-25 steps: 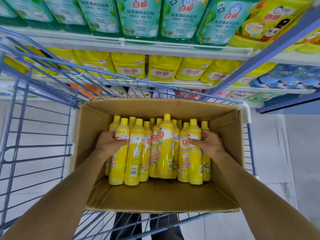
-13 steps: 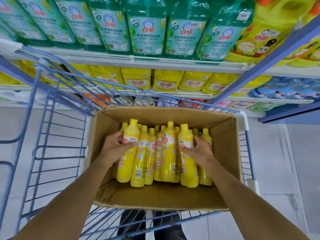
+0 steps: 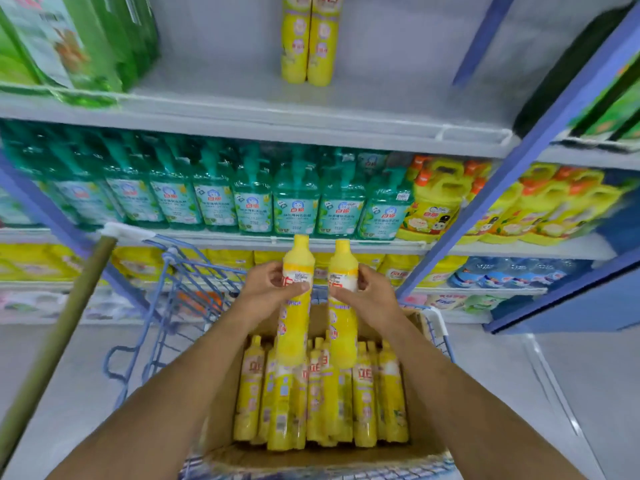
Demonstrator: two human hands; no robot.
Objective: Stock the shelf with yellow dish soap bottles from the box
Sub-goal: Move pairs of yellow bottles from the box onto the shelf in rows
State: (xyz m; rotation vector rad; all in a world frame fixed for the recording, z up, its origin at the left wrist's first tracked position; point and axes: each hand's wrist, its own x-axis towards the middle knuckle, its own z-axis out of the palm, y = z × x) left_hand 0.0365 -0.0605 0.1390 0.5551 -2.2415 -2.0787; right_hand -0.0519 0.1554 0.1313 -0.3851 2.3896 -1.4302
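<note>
My left hand (image 3: 273,289) grips one yellow dish soap bottle (image 3: 294,327) near its neck, and my right hand (image 3: 363,292) grips a second yellow bottle (image 3: 343,320). Both bottles hang upright above the cardboard box (image 3: 221,410), which sits in a blue wire cart (image 3: 173,299). Several more yellow bottles (image 3: 363,403) lie packed in the box. High up, two yellow bottles (image 3: 308,39) stand on the pale upper shelf (image 3: 242,98), with bare shelf on either side of them.
Green bottles (image 3: 69,46) fill the upper shelf's left end. Teal pump bottles (image 3: 214,202) and yellow jugs (image 3: 436,206) line the shelf below. A blue shelf upright (image 3: 519,168) slants across the right. A wooden pole (image 3: 59,337) leans at the left.
Both hands have lifted a bottle each up out of the box. The view has tilted upward, bringing the upper shelf with two yellow bottles into sight.
</note>
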